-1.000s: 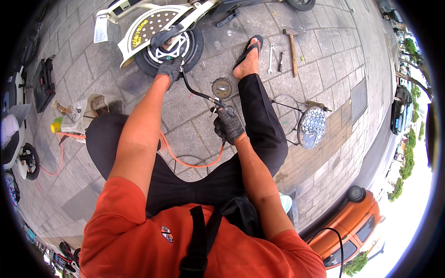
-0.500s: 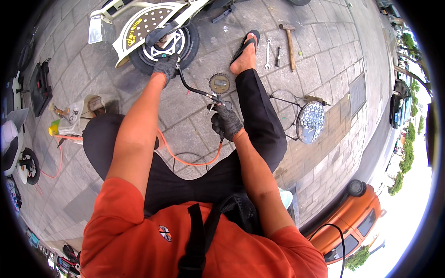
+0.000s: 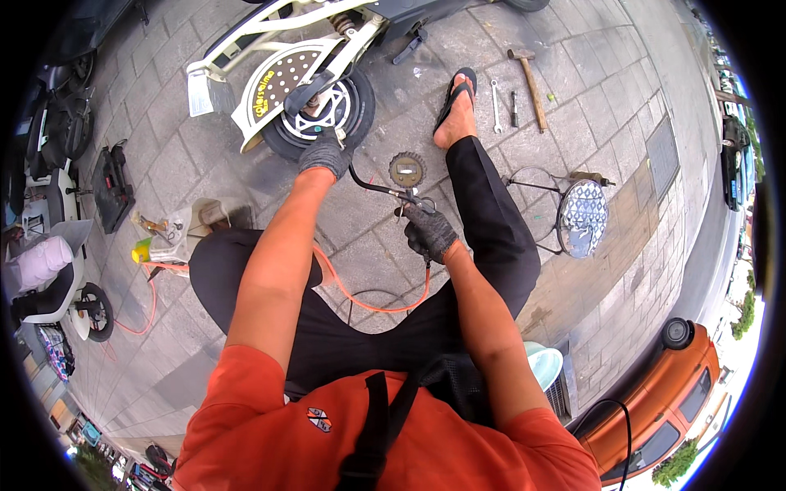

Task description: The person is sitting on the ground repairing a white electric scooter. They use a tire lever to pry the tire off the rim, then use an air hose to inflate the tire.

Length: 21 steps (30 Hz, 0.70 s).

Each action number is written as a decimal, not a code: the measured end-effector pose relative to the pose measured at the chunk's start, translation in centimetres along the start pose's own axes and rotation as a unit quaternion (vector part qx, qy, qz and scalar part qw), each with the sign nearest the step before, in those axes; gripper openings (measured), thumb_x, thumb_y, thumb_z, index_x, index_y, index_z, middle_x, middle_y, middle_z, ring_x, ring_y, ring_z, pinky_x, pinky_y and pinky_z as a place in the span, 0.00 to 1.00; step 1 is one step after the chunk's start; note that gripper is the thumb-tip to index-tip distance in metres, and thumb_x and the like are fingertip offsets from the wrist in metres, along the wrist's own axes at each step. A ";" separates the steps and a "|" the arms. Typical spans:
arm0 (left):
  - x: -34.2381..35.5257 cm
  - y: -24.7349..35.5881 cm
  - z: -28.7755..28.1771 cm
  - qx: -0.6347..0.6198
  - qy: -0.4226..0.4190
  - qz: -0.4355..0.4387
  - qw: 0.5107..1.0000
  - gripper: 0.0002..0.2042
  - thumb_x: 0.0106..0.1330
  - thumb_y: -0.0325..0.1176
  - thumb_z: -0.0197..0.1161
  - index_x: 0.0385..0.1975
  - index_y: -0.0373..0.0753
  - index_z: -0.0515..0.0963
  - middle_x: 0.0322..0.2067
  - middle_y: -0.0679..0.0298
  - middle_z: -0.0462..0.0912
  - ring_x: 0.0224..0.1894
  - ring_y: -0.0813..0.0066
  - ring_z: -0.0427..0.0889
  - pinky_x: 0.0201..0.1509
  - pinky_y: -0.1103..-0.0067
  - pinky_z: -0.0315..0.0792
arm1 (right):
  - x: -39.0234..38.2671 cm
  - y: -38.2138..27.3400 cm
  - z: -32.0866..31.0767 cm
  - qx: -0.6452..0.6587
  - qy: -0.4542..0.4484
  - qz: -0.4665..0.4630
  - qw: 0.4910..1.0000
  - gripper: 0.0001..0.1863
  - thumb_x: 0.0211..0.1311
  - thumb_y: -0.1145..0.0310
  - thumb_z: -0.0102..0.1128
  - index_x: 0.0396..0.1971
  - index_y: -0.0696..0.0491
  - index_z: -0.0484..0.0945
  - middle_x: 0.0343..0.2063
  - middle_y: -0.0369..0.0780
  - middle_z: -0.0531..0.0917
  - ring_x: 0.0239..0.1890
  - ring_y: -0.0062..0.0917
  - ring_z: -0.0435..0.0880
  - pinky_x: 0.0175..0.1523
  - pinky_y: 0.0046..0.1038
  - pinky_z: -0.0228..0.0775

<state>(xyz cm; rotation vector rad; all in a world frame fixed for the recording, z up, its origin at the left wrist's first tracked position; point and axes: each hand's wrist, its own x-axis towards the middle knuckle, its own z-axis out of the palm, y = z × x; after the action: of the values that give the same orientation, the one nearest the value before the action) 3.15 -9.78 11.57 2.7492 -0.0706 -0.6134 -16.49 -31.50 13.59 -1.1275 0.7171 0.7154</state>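
Note:
My gloved left hand [image 3: 326,155] is closed at the lower edge of the scooter's wheel [image 3: 332,110], by the rim; it grips the end of a short black hose [image 3: 367,185], though the exact tip is hidden by the fingers. The hose runs right to a tire inflator gun [image 3: 416,199], which my gloved right hand [image 3: 431,231] holds by its handle. A round gauge with a dark ribbed rim [image 3: 407,170] shows just above the gun. From the handle's lower end an orange air hose [image 3: 372,308] curves left across my lap.
A wrench [image 3: 496,106], a short dark tool [image 3: 514,109] and a hammer [image 3: 530,92] lie on the paving beyond my foot. Right of my leg stands a round patterned stool [image 3: 583,217]. A plastic bag of tools [image 3: 187,231] and a black case [image 3: 113,188] are at left.
The whole view has shifted, so things appear further right and slightly lower. My left hand stays at the wheel and my right hand still grips the inflator gun.

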 end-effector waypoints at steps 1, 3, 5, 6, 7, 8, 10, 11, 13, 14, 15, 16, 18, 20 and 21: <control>0.2 0.3 -0.6 0.027 -0.021 -0.010 0.999 0.30 0.66 0.55 0.61 0.58 0.35 0.74 0.53 0.42 0.81 0.56 0.43 0.80 0.61 0.60 0.74 | 0.1 0.1 0.0 0.011 0.013 0.008 1.000 0.23 0.69 0.44 0.61 0.46 0.50 0.81 0.15 0.34 0.72 0.11 0.19 0.68 0.16 0.25 0.54; 1.0 0.1 -1.0 0.063 -0.056 0.019 0.996 0.27 0.67 0.53 0.60 0.56 0.36 0.76 0.52 0.43 0.82 0.55 0.44 0.81 0.60 0.60 0.75 | -0.3 -0.5 0.2 -0.008 0.014 0.014 1.000 0.23 0.69 0.44 0.61 0.45 0.50 0.81 0.15 0.33 0.71 0.11 0.19 0.68 0.16 0.25 0.54; 2.1 -0.7 -1.0 0.124 -0.072 0.078 0.987 0.21 0.69 0.47 0.57 0.50 0.37 0.81 0.48 0.44 0.84 0.52 0.45 0.83 0.58 0.60 0.76 | -0.5 -1.1 0.6 -0.015 0.012 0.007 1.000 0.22 0.69 0.45 0.62 0.44 0.50 0.81 0.14 0.32 0.71 0.10 0.18 0.67 0.15 0.24 0.53; 2.3 -0.9 -0.9 0.149 -0.078 0.099 0.981 0.19 0.69 0.45 0.56 0.49 0.37 0.82 0.48 0.44 0.84 0.52 0.45 0.83 0.57 0.60 0.77 | -0.7 -1.2 0.7 -0.010 0.007 0.010 1.000 0.22 0.69 0.44 0.62 0.44 0.50 0.81 0.14 0.32 0.70 0.10 0.18 0.67 0.16 0.24 0.53; 2.6 -1.1 -0.8 0.174 -0.083 0.119 0.974 0.18 0.70 0.43 0.55 0.48 0.37 0.82 0.47 0.43 0.84 0.51 0.46 0.84 0.57 0.60 0.77 | -0.8 -1.4 0.8 -0.006 0.003 0.012 1.000 0.22 0.68 0.44 0.62 0.43 0.50 0.82 0.14 0.32 0.70 0.10 0.18 0.66 0.16 0.24 0.53; 3.0 -1.6 -0.9 0.199 -0.089 0.138 0.966 0.17 0.70 0.41 0.54 0.47 0.37 0.83 0.47 0.43 0.84 0.50 0.46 0.84 0.56 0.60 0.77 | -0.8 -1.5 1.0 -0.002 -0.003 0.014 1.000 0.22 0.68 0.44 0.63 0.43 0.50 0.82 0.14 0.32 0.70 0.10 0.18 0.66 0.16 0.24 0.53; 3.0 -1.5 -1.5 0.195 -0.093 0.147 0.965 0.17 0.72 0.40 0.51 0.47 0.38 0.83 0.47 0.44 0.84 0.51 0.46 0.84 0.56 0.59 0.77 | -0.7 -1.4 0.9 -0.003 0.011 0.023 1.000 0.22 0.67 0.44 0.64 0.42 0.50 0.82 0.14 0.32 0.71 0.10 0.18 0.65 0.15 0.24 0.52; 2.9 -1.6 -1.8 0.193 -0.095 0.150 0.965 0.17 0.72 0.40 0.50 0.48 0.38 0.83 0.47 0.44 0.84 0.51 0.45 0.84 0.56 0.59 0.76 | -0.6 -1.4 0.8 -0.003 0.017 0.027 0.999 0.22 0.67 0.44 0.64 0.41 0.50 0.82 0.14 0.33 0.71 0.10 0.18 0.65 0.15 0.24 0.52; 2.4 -1.0 -2.4 0.171 -0.098 0.124 0.972 0.18 0.73 0.41 0.49 0.49 0.39 0.83 0.48 0.45 0.84 0.52 0.45 0.84 0.57 0.58 0.76 | 0.2 -0.6 -0.2 -0.085 0.010 0.008 0.996 0.24 0.65 0.43 0.65 0.42 0.51 0.83 0.17 0.34 0.76 0.13 0.20 0.70 0.19 0.26 0.61; 2.1 -0.6 -2.6 0.163 -0.090 0.103 0.977 0.19 0.72 0.42 0.49 0.49 0.39 0.83 0.48 0.46 0.84 0.52 0.46 0.83 0.57 0.58 0.76 | 0.6 -0.1 -0.5 -0.125 0.008 -0.002 0.992 0.24 0.65 0.43 0.66 0.42 0.51 0.83 0.18 0.35 0.78 0.15 0.21 0.73 0.21 0.27 0.65; 1.4 -0.3 -2.9 0.156 -0.083 0.080 0.981 0.19 0.72 0.42 0.49 0.49 0.39 0.83 0.49 0.46 0.84 0.53 0.46 0.83 0.57 0.59 0.76 | 1.1 0.7 -0.4 -0.205 0.018 -0.090 0.974 0.24 0.64 0.44 0.66 0.44 0.51 0.83 0.21 0.37 0.81 0.19 0.24 0.77 0.26 0.30 0.69; 1.0 0.0 -3.0 0.149 -0.075 0.058 0.984 0.19 0.72 0.43 0.49 0.49 0.39 0.83 0.49 0.47 0.84 0.53 0.46 0.83 0.57 0.59 0.76 | 1.4 1.5 -0.4 -0.283 0.029 -0.177 0.942 0.24 0.64 0.44 0.67 0.45 0.51 0.84 0.24 0.38 0.84 0.23 0.27 0.81 0.31 0.32 0.72; 1.9 -2.2 -1.1 0.121 -0.091 0.033 0.988 0.20 0.72 0.44 0.48 0.50 0.38 0.81 0.46 0.47 0.86 0.44 0.47 0.86 0.51 0.58 0.78 | 1.0 1.3 1.2 -0.427 0.050 -0.236 0.871 0.24 0.63 0.46 0.67 0.48 0.49 0.84 0.30 0.41 0.88 0.31 0.33 0.86 0.40 0.36 0.76; 3.1 -6.8 0.7 0.062 -0.099 0.000 0.993 0.20 0.72 0.44 0.48 0.51 0.39 0.81 0.43 0.50 0.87 0.37 0.52 0.88 0.44 0.60 0.79 | -2.5 -3.0 4.9 -0.562 0.069 -0.189 0.802 0.22 0.62 0.50 0.66 0.51 0.47 0.83 0.36 0.42 0.89 0.41 0.39 0.88 0.48 0.39 0.77; 2.8 -6.2 1.4 -0.111 -0.196 -0.109 0.968 0.21 0.73 0.47 0.48 0.54 0.42 0.79 0.39 0.56 0.88 0.29 0.62 0.87 0.33 0.65 0.78 | -2.4 -2.7 4.3 -0.616 0.083 -0.201 0.758 0.19 0.62 0.55 0.64 0.52 0.44 0.82 0.38 0.46 0.88 0.43 0.45 0.87 0.48 0.42 0.77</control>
<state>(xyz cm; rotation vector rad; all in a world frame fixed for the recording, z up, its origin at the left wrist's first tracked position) 4.95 -4.68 7.28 2.4007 0.2021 -1.1454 -15.07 -28.41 18.14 -2.4922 0.0109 0.6936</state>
